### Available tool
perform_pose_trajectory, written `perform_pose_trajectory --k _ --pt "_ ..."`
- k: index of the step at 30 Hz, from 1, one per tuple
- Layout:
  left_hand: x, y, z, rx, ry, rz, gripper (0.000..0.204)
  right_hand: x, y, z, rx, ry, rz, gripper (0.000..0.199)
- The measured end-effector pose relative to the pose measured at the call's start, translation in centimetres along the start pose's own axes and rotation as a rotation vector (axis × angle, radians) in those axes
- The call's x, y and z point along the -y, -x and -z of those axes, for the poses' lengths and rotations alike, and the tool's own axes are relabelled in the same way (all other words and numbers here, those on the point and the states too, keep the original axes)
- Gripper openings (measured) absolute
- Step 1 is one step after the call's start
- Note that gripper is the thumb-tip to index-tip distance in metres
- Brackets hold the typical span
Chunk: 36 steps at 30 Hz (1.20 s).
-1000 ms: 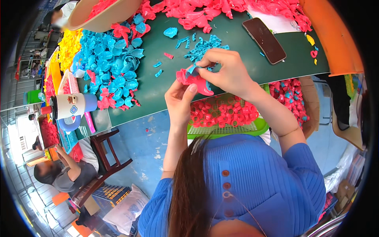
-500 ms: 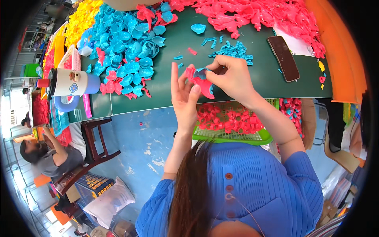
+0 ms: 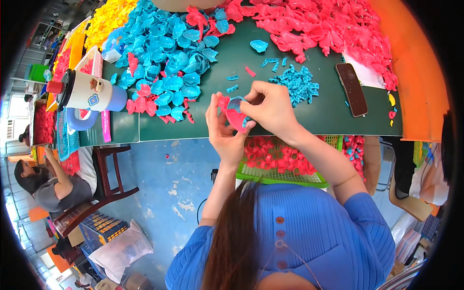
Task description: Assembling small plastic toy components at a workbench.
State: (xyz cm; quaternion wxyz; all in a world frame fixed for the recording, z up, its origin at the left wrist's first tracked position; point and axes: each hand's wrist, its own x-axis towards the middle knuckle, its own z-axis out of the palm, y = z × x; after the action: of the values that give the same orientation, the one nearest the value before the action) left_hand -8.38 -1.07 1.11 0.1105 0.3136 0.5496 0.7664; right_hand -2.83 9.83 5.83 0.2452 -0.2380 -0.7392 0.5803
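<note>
- Head view looks down on a person in a blue ribbed top, both bare hands raised just above the near edge of a dark green surface (image 3: 309,121).
- Left hand (image 3: 223,130) stands palm inward, its fingers closed from behind on a pink plastic piece (image 3: 235,118); right hand (image 3: 271,107) comes over from the other side, thumb and forefinger pinched on a small blue plastic part (image 3: 235,103) at the top of that pink piece.
- Both sets of fingers are clamped, none spread: the two parts touch each other and sit between the two hands, held in the air rather than resting on the surface.
- Judging by the grip, the step in hand is fitting the blue part into the pink one; the joint itself is hidden by the fingertips, so whether it is seated I cannot tell.
- A next move would probably call for a firm press with the right thumb while the left hand steadies the pink piece.
- Around them: a heap of blue shell-shaped pieces (image 3: 169,63) to the left, a pile of pink pieces (image 3: 328,29) at the far right, a cluster of small blue bits (image 3: 297,84) just beyond the right hand, a dark phone (image 3: 351,89), and a green basket (image 3: 285,176) of pink rings below the surface edge.
</note>
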Motion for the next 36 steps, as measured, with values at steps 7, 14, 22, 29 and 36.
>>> perform_pose_trajectory --k 7,14,22,29,36 --pt "0.6 -0.5 1.8 -0.079 -0.147 -0.123 0.084 0.8 -1.3 -0.7 0.143 0.057 0.054 0.028" --pt "-0.4 -1.3 2.7 -0.153 0.057 -0.07 0.071 -4.8 -16.4 1.4 -0.076 1.081 0.643 0.036" --pt "0.2 0.1 5.5 -0.198 0.181 -0.009 0.061 -6.1 -21.7 3.7 0.075 0.623 0.58 0.021" --pt "-0.2 -0.4 5.1 -0.205 0.328 0.121 0.052 -3.2 -15.2 5.2 0.2 -0.007 -0.137 0.024" --pt "-1.0 -0.4 5.3 -0.152 0.424 0.261 0.054 -4.6 -2.6 4.7 0.281 0.36 -0.076 0.02"
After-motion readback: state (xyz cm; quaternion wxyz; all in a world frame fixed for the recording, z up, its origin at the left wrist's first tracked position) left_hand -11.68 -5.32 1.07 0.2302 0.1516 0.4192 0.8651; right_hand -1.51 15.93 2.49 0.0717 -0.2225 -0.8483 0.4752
